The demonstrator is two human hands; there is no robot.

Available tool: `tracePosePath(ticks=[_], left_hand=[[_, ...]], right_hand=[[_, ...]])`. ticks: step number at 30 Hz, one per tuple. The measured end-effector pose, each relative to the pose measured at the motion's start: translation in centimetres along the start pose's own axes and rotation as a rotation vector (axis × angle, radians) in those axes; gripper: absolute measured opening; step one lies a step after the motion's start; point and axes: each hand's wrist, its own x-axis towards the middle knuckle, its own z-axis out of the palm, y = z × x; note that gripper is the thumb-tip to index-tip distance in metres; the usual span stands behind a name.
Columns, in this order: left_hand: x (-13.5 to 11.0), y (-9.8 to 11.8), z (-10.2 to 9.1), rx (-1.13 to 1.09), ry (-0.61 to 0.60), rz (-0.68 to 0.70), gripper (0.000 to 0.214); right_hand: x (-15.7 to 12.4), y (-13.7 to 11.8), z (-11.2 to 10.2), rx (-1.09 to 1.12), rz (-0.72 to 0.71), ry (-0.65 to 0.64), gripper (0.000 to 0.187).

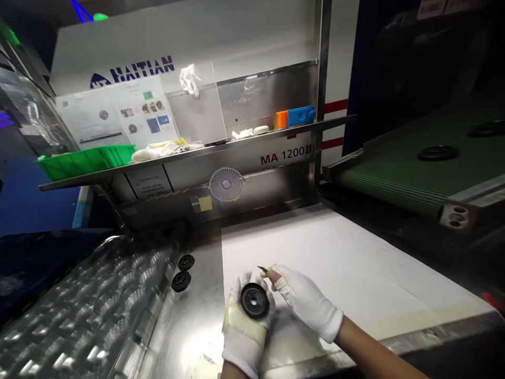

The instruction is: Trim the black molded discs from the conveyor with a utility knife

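Observation:
A round black ribbed wheel with a hole in its centre rests in my left hand, whose gloved fingers curl around its rim. My right hand, in a white glove with the thumb tip bare, pinches a small dark pointed blade. The blade's tip is just above the wheel's upper edge and apart from it. Two more black wheels, one behind the other, lie on the metal tabletop left of my hands.
White paper covers the table's right part. A clear moulded tray lies at left. Overhead, a metal shelf bears a green bin and a blue box; a small fan hangs below. At right, a green conveyor carries black wheels.

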Motion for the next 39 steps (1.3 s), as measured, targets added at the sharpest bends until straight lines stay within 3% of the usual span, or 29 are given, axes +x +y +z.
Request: tracePosePath(ticks=[3, 5, 9, 13, 18, 28, 34, 39], left_hand=[[-0.2, 1.6, -0.7, -0.079, 0.035, -0.056, 0.019], [-0.4, 2.2, -0.7, -0.119, 0.049, -0.012, 0.016], [-1.3, 2.1, 0.2, -0.095, 0.084, 0.138, 0.011], [-1.8, 1.5, 0.9, -0.106, 0.128, 0.129, 0.007], [-1.5, 1.2, 1.2, -0.145, 0.170, 0.149, 0.007], [-1.1, 0.4, 1.0, -0.122, 0.196, 0.357, 0.014], [-1.9, 1.4, 0.4, 0.031, 0.074, 0.092, 0.030], [-0.8, 1.2, 0.8, -0.063, 0.170, 0.136, 0.007]], right_hand=[[-1.2, 0.3, 0.6, 0.009, 0.044, -0.090, 0.025], [-2.0, 0.5, 1.3, -0.050, 0.048, -0.136, 0.022], [-2.6, 0.0, 2.8, -0.250, 0.009, -0.087, 0.028], [-2.7, -0.6, 3.7, -0.377, -0.006, -0.066, 0.027], [-3.1, -0.6, 4.3, -0.414, -0.008, -0.018, 0.023], [-4.4, -1.4, 5.8, -0.398, 0.035, 0.001, 0.028], [-4.3, -0.7, 4.5, -0.299, 0.020, -0.017, 0.024], [-4.3, -0.3, 4.8, -0.356, 0.085, 0.015, 0.024]])
